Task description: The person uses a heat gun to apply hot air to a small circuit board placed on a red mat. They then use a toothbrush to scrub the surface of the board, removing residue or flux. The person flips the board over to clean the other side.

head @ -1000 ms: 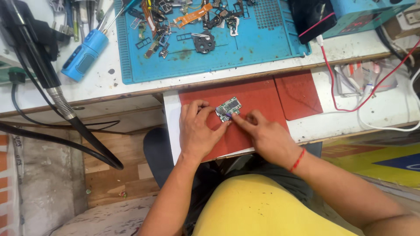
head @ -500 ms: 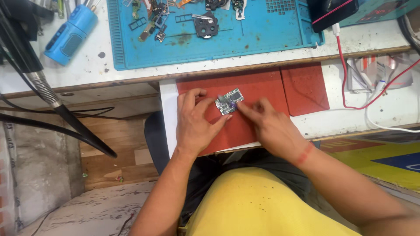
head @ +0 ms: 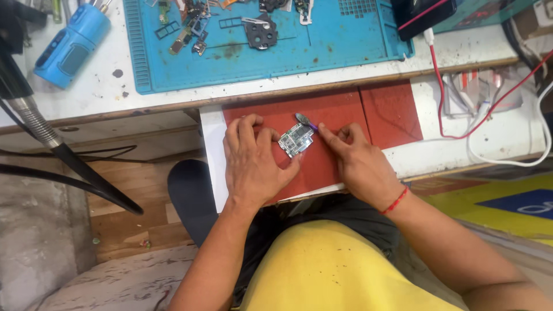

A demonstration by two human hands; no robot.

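Blue mat [head: 322, 46] and blue handheld tool [head: 69, 43] cut off at top edge. Small parts on mat too tiny to identify. Purple-handled tool [head: 307, 121] mostly hidden under right hand [head: 360, 164]. Circuit board [head: 296, 140] components unreadable.

Circuit board [head: 296, 140] on mat [head: 345, 115], between left hand [head: 252, 164] and right hand [head: 360, 167]

Bright even daylight, soft shadows, sharp focus.
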